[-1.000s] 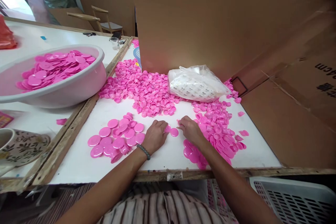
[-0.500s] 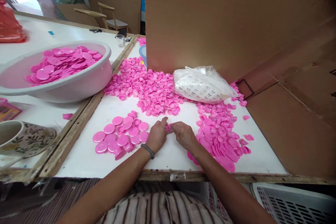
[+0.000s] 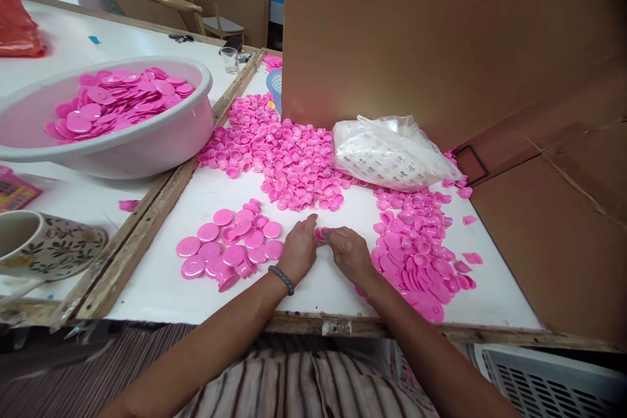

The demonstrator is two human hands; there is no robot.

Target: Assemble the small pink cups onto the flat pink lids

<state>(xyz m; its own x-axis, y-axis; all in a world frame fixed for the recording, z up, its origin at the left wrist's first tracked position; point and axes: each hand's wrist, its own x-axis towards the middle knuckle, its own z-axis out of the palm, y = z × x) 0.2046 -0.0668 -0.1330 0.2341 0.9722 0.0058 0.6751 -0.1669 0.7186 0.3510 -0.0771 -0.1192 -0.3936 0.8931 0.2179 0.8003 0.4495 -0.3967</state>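
Note:
A small pink plastic piece (image 3: 320,234) is pinched between my two hands over the white tabletop, mostly covered by the fingers. My left hand (image 3: 300,249), with a beaded bracelet at the wrist, grips it from the left. From the right, my right hand (image 3: 349,252) closes its fingers on the same piece. Left of my hands lies a loose group of pink discs (image 3: 234,255), some with raised cups. Pink flat pieces (image 3: 416,277) are heaped beside my right wrist. Farther back spreads a pile of small pink cup-shaped pieces (image 3: 298,166).
A large white basin (image 3: 147,153) of pink discs stands left, beyond a wooden strip (image 3: 147,228). Near it is a floral mug (image 3: 63,245). A plastic bag (image 3: 392,153) lies against a tall cardboard panel (image 3: 416,32). A white crate (image 3: 553,382) sits below the table edge.
The view has shifted slightly, so the scene sits a little differently in the picture. Both hands keep together on the small pink piece, with only slight finger movement.

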